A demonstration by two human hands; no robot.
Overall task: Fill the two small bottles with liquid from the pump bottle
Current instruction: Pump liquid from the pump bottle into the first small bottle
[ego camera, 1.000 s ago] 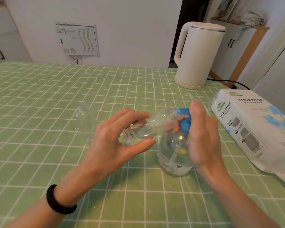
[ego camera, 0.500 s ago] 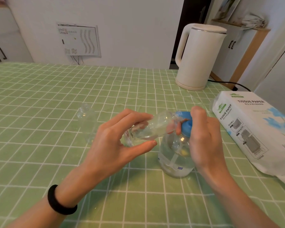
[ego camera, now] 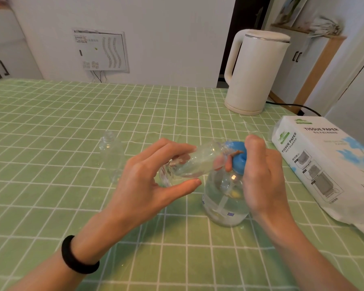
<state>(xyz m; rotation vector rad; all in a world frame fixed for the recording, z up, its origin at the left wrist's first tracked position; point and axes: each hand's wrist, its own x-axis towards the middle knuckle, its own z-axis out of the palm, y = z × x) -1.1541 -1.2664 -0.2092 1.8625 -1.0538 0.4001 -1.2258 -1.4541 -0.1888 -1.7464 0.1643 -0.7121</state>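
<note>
Standing upright toward the left of the green checked surface (ego camera: 51, 122) is one clear small bottle (ego camera: 110, 156), well apart from the hands. Right of it, the left hand (ego camera: 147, 183) pinches the other small bottle (ego camera: 195, 162) between thumb and fingers, tipped almost flat, mouth at the spout. Mid-surface stands the pump bottle (ego camera: 225, 200), right hand (ego camera: 263, 177) curled over its blue pump head (ego camera: 239, 159); a tissue pack (ego camera: 315, 164) lies along the right edge.

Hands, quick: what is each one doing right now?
Left hand: holding a small bottle, tilted.
Right hand: gripping the pump.
</note>
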